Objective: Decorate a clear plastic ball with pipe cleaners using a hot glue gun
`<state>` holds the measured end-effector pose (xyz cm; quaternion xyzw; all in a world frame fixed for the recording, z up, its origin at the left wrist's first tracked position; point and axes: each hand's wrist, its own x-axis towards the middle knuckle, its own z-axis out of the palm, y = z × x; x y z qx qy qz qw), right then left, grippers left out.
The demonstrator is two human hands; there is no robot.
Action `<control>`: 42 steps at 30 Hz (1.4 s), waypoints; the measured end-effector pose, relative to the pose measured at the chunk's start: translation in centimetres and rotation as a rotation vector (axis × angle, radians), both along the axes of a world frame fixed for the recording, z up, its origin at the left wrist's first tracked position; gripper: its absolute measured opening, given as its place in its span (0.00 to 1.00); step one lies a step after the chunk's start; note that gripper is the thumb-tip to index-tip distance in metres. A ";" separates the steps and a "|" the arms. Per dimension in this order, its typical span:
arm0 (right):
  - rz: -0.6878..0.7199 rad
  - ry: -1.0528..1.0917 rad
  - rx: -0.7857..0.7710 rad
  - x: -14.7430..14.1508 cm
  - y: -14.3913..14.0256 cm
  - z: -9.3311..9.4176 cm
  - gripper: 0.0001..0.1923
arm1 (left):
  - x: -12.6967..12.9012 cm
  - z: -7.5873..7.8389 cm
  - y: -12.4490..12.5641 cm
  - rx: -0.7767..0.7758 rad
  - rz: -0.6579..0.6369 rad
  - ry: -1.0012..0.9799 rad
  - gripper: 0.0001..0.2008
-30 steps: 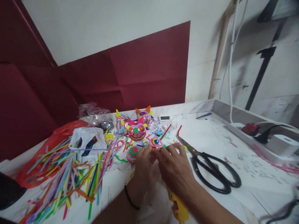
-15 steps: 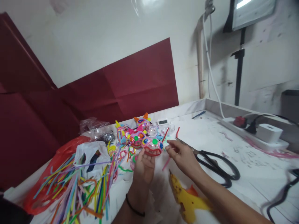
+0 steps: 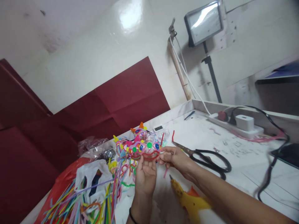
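My left hand (image 3: 145,174) holds up a small clear ball decorated as a face (image 3: 150,150) with pink and red pipe cleaner, green and blue dots. My right hand (image 3: 174,158) pinches the right side of that face, with a pink pipe cleaner strand hanging below its fingers. Both hands are raised a little above the white table (image 3: 210,140). Behind the held face lie other finished faces (image 3: 132,143) with orange and yellow ears.
A pile of coloured pipe cleaners (image 3: 93,199) on red and white plastic bags lies at left. Black scissors (image 3: 205,157) sit right of my hands. A yellow glue gun (image 3: 189,200) lies near my right forearm. A power strip (image 3: 235,126) and cables run along the back right.
The view has tilted upward. My hands lifted the decorated face off the table, and my right hand came in to pinch its right side.
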<state>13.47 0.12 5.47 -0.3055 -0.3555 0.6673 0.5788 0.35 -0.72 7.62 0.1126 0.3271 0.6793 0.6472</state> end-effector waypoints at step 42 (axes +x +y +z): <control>-0.246 0.419 -0.102 2.8 1.9 1.0 0.05 | 6.0 0.6 3.8 0.143 -0.236 0.010 0.16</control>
